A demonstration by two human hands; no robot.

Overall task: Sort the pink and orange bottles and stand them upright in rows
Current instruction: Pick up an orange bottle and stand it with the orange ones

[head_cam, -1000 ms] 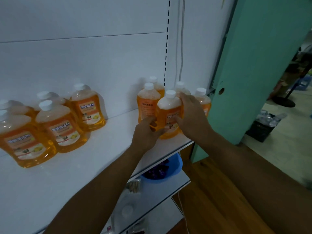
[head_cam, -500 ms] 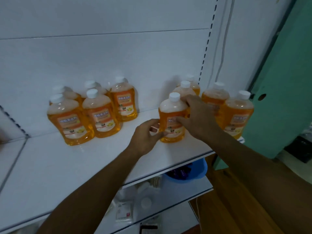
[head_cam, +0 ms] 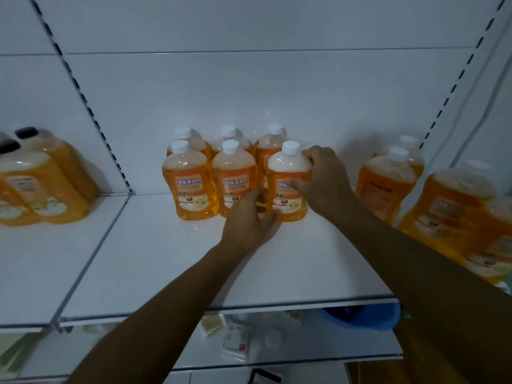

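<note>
White shelf (head_cam: 171, 261) spans the frame, its front edge low across the middle. Centre group of orange bottles (head_cam: 210, 173) stands upright in two rows against the back panel. At centre frame your right hand (head_cam: 324, 181) curls round the front-right orange bottle (head_cam: 288, 184), upright on the shelf; your left hand (head_cam: 246, 217) grips its lower left side. Blue basin (head_cam: 360, 317) sits at lower right, beneath the shelf.

We see a dim, bluish picture whose wide lens bends the shelf uprights (head_cam: 83, 98) outward, with soft shadows behind the sharp middle bottles (head_cam: 191, 184) and heavy blur on the right-edge bottles (head_cam: 454, 217).
</note>
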